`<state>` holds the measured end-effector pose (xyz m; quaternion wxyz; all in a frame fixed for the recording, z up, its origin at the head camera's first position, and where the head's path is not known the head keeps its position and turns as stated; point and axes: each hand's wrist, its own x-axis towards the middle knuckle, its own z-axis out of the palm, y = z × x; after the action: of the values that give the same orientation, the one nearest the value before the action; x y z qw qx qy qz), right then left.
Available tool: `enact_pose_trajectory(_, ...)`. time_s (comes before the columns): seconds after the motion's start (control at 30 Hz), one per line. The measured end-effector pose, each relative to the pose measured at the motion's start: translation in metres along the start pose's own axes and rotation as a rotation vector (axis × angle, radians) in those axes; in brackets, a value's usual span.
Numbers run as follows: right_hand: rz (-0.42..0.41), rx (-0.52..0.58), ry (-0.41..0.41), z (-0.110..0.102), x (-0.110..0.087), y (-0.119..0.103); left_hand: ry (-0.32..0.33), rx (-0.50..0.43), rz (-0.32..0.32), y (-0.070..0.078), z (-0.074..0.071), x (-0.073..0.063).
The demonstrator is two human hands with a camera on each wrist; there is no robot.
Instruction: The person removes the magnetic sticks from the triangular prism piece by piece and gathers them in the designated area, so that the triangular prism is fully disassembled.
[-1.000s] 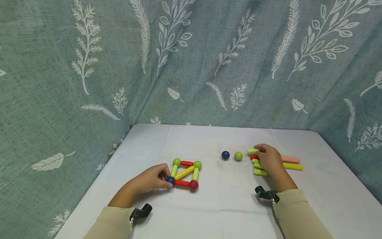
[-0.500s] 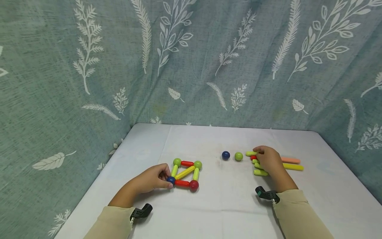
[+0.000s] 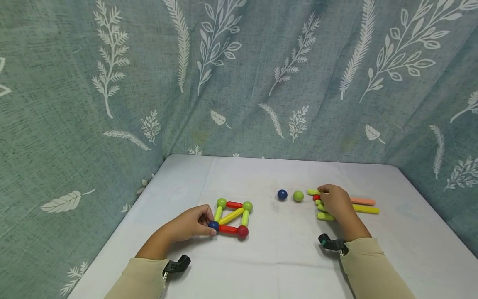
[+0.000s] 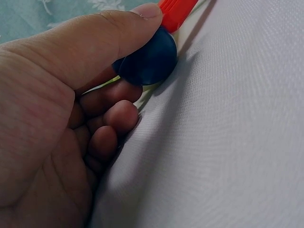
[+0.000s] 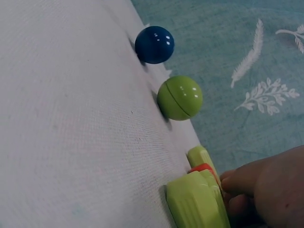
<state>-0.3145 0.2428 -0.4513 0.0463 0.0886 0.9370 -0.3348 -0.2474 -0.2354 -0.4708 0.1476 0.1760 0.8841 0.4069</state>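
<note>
In the head view, my left hand (image 3: 192,223) pinches a blue ball (image 3: 214,225) at the near-left corner of a flat frame of balls and sticks. A red stick (image 3: 228,229) runs from it to a red ball (image 3: 242,231). Light-green sticks (image 3: 245,217), green balls (image 3: 247,206), a yellow diagonal stick (image 3: 230,216) and a far red stick (image 3: 234,204) complete the frame. At the right, my right hand (image 3: 335,202) has its fingertips on the end of the farthest light-green stick (image 3: 313,192), beside a row of sticks. The hand hides part of that row.
A loose blue ball (image 3: 282,194) and a green ball (image 3: 298,196) lie left of the row on the white table (image 3: 276,241). From under the right hand stick out a yellow stick (image 3: 366,209), an orange stick (image 3: 363,201) and a near light-green stick (image 3: 325,216). A leaf-patterned curtain (image 3: 239,83) hangs behind.
The farthest light-green stick has come down toward the near side and slightly left, against the row. My right hand has moved a little nearer too. The left hand and frame stay put.
</note>
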Motion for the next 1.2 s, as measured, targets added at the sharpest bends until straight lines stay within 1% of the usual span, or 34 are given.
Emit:
enact_pose_trajectory(0.23,-0.031,0.007,0.059,0.005,0.001,0.001,-0.002,0.0,0.008,-0.001,0.0,0.0)
enact_pose_trajectory(0.4,-0.037,0.02,0.101,0.008,-0.001,0.0,-0.005,-0.003,0.01,0.0,0.0,-0.001)
enact_pose_trajectory(0.63,-0.055,0.103,0.17,0.008,-0.008,-0.007,-0.003,0.002,0.009,0.001,0.001,-0.002)
enact_pose_trajectory(0.8,-0.125,0.16,0.201,0.004,-0.02,-0.02,0.0,0.004,0.009,0.003,0.001,-0.002)
enact_pose_trajectory(0.9,-0.17,0.204,0.197,0.006,-0.028,-0.032,0.001,0.001,0.011,0.004,0.0,-0.004)
enact_pose_trajectory(0.97,-0.206,0.213,0.188,0.01,-0.033,-0.041,0.002,-0.002,0.018,0.004,-0.001,-0.005)
enact_pose_trajectory(1.2,-0.348,0.206,0.083,0.029,-0.055,-0.071,0.006,-0.011,0.055,0.005,0.0,-0.006)
